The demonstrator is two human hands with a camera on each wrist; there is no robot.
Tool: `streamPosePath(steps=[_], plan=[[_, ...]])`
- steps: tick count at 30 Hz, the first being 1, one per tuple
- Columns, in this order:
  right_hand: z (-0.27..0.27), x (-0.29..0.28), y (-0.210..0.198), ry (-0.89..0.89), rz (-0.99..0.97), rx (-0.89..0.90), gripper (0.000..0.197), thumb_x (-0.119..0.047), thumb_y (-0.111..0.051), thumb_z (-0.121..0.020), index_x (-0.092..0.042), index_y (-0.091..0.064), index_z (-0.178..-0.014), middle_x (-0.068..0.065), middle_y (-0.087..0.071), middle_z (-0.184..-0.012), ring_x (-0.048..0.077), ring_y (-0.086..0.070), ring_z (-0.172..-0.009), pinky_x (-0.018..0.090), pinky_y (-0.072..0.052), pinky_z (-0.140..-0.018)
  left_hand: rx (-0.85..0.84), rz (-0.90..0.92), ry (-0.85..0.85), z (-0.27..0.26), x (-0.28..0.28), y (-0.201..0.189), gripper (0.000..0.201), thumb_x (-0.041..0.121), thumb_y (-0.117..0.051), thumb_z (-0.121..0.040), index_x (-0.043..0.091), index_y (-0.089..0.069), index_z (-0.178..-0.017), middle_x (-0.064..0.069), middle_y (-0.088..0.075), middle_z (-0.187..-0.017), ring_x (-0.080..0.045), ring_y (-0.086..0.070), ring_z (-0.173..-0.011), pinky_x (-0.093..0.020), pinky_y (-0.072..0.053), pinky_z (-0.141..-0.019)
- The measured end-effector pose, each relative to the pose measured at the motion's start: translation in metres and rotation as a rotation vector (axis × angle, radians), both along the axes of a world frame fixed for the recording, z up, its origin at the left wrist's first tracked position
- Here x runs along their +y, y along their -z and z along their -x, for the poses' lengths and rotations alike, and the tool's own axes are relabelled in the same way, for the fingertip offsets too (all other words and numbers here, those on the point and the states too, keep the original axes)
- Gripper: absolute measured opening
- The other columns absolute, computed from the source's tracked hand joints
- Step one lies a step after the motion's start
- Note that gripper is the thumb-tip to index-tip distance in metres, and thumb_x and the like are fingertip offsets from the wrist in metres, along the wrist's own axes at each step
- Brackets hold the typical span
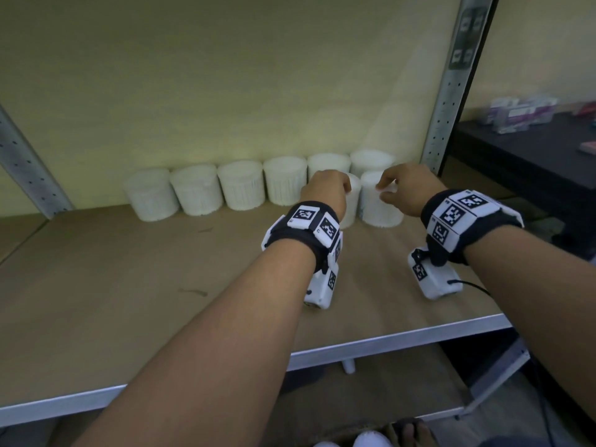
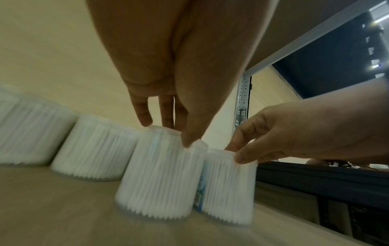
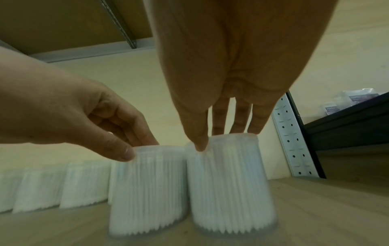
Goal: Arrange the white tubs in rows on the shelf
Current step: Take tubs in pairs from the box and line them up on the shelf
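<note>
Several white tubs (image 1: pixel 242 185) stand in a row against the shelf's back wall. Two more stand side by side in front of that row's right end. My left hand (image 1: pixel 329 188) pinches the top rim of the front left tub (image 2: pixel 160 174) between thumb and fingers (image 2: pixel 145 119). My right hand (image 1: pixel 403 188) pinches the top rim of the front right tub (image 3: pixel 229 191) the same way. Both tubs rest on the wooden shelf board (image 1: pixel 129 285) and almost touch. In the head view my left hand hides most of its tub (image 1: pixel 353 201).
A perforated metal upright (image 1: pixel 448 124) rises just right of the tubs. The shelf's metal front edge (image 1: pixel 387 340) runs below my wrists. To the right, beyond the upright, a dark table (image 1: pixel 516 156) carries small boxes (image 1: pixel 522 114). Another slanted upright (image 1: pixel 29 175) stands at the left.
</note>
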State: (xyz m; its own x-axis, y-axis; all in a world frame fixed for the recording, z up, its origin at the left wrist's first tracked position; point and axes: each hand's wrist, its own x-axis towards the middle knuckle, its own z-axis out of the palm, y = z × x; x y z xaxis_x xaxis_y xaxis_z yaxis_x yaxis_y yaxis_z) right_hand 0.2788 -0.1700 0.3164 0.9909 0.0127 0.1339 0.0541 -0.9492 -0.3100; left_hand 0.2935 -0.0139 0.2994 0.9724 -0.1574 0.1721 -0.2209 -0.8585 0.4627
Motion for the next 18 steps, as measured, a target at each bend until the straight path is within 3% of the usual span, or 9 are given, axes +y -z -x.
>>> streamPosePath(steps=[8,12,15,18], plan=[[-0.008,0.002,0.004,0.025,-0.011,-0.041,0.027,-0.013,-0.057,-0.091,-0.011,-0.063,-0.117,0.01,-0.057,-0.128,0.027,-0.057,-0.112,0.032,-0.046,-0.09,-0.026,0.01,0.01,-0.001,-0.004,0.001,0.036,-0.003,-0.048,-0.087,0.011,-0.066,-0.115,-0.014,-0.062,-0.123,-0.031,-0.059,-0.112,-0.04,-0.047,-0.1],[-0.007,0.003,0.004,0.023,0.027,-0.008,0.033,-0.011,-0.056,-0.091,-0.012,-0.059,-0.124,0.012,-0.055,-0.132,0.028,-0.055,-0.116,0.035,-0.046,-0.095,-0.008,-0.053,0.041,0.003,0.0,-0.004,0.039,0.001,-0.051,-0.088,0.013,-0.062,-0.123,-0.011,-0.059,-0.129,-0.028,-0.057,-0.118,-0.033,-0.046,-0.101],[0.002,0.006,0.003,0.007,0.074,0.026,0.047,-0.02,-0.058,-0.09,-0.012,-0.049,-0.136,0.013,-0.051,-0.138,0.029,-0.05,-0.124,0.036,-0.042,-0.102,0.05,-0.067,0.088,0.017,0.008,-0.009,0.051,0.013,-0.058,-0.089,0.015,-0.049,-0.138,-0.007,-0.048,-0.143,-0.022,-0.049,-0.129,-0.029,-0.041,-0.104],[0.019,0.009,0.005,-0.014,0.083,-0.017,0.053,-0.025,-0.061,-0.087,-0.013,-0.047,-0.138,0.012,-0.05,-0.137,0.029,-0.048,-0.125,0.036,-0.041,-0.104,0.021,-0.043,0.099,0.037,0.02,-0.015,0.056,0.019,-0.06,-0.088,0.013,-0.043,-0.141,-0.006,-0.043,-0.146,-0.021,-0.043,-0.133,-0.029,-0.037,-0.106]])
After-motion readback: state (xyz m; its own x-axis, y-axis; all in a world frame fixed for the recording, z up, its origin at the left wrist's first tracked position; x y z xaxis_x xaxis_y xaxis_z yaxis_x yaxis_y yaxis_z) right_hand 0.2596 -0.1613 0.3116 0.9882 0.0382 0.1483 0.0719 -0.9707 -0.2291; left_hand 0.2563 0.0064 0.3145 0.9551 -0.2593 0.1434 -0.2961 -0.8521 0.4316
